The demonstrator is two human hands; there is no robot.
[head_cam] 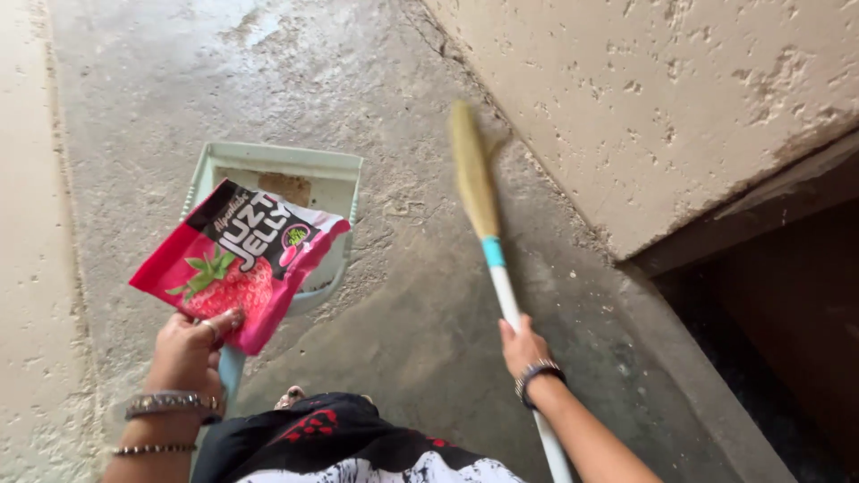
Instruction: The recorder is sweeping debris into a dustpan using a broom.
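Observation:
My left hand (190, 351) grips both a red and black snack packet (238, 261) with a strawberry picture and the light blue handle of a pale green dustpan (315, 175). The packet lies across the pan's mouth. The pan rests on the concrete floor, and some brown dirt shows inside it. My right hand (523, 347) holds the white handle of a broom (475, 183). Its straw bristles point away from me and touch the floor near the wall's base.
A rough beige wall (662, 98) runs along the right, with a dark opening (778, 304) below it. A pale ledge (22, 224) borders the left. My black, red and white clothing (331, 443) shows at the bottom, a toe peeking out.

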